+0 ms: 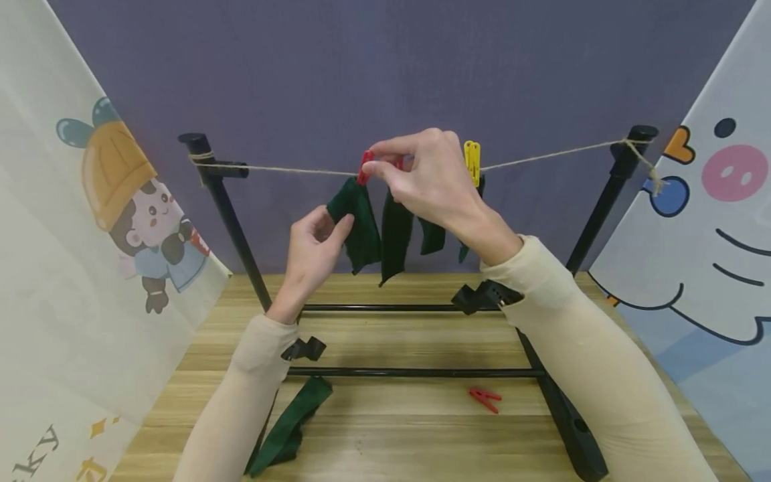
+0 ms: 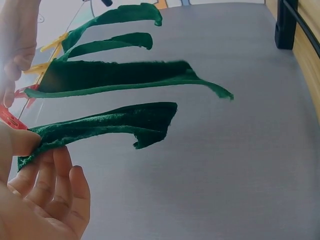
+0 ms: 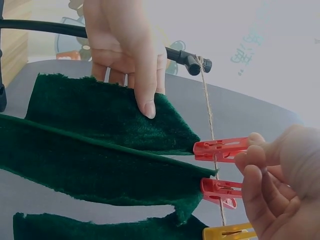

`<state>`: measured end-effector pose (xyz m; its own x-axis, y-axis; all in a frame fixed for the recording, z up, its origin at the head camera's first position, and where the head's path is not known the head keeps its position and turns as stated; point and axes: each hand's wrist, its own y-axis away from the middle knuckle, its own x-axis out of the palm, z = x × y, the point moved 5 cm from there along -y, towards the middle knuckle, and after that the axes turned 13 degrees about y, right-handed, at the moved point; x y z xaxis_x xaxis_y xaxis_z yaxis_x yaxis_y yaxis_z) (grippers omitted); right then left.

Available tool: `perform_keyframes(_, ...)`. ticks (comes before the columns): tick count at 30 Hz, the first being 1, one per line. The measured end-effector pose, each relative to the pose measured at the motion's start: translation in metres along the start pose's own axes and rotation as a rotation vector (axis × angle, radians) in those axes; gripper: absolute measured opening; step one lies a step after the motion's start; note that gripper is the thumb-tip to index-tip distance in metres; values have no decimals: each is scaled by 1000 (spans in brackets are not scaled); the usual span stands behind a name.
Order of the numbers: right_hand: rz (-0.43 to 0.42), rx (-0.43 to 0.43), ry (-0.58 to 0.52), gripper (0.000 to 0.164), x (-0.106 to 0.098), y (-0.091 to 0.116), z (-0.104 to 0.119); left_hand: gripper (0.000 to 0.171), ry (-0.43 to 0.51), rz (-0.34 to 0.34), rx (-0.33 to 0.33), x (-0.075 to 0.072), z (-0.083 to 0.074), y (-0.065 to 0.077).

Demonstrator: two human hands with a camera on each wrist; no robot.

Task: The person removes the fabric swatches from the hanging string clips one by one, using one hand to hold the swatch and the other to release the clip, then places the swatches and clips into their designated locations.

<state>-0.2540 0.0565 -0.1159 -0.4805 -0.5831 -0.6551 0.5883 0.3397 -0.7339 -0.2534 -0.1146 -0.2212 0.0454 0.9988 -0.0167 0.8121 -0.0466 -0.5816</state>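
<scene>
Green cloth [image 1: 363, 227] hangs at the string [image 1: 289, 170], the leftmost of four such strips along it. The left hand [image 1: 313, 248] pinches its left edge, thumb on one face and fingers on the other. The right hand [image 1: 430, 174] pinches the handle end of a red peg [image 1: 364, 167] between thumb and fingertips; the peg's jaws sit at the cloth's top corner, where the string crosses the peg. Whether they are fully closed, I cannot tell.

Just beside it, a second strip [image 1: 396, 234] hangs from another red peg [image 3: 220, 188], and two more strips, partly behind the right hand and wrist in the head view, hang from yellow pegs [image 1: 472, 162]. The string is tied between two posts of a black rack [image 1: 415, 373] on a wooden table [image 1: 409, 435]. A loose strip [image 1: 295, 425] lies on the table by the left sleeve [image 1: 235, 395], and a loose peg [image 1: 484, 399], also red, lies farther right, near the rack's front bar.
</scene>
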Motion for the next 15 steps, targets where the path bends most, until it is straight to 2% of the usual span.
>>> perform_keyframes(3, -7, 7, -26, 17, -6, 2, 7, 21, 13, 0, 6, -2, 7, -2)
perform_keyframes(8, 11, 35, -82, 18, -21, 7, 24, 24, 14, -7, 13, -7, 29, -8)
perform_keyframes(12, 27, 54, -100, 19, -27, 10, 29, 26, 20, -10, 31, -8, 33, -8)
perform_keyframes(15, 11, 48, -89, 20, -23, 10, 23, 25, 24, -14, 38, -9, 33, -7)
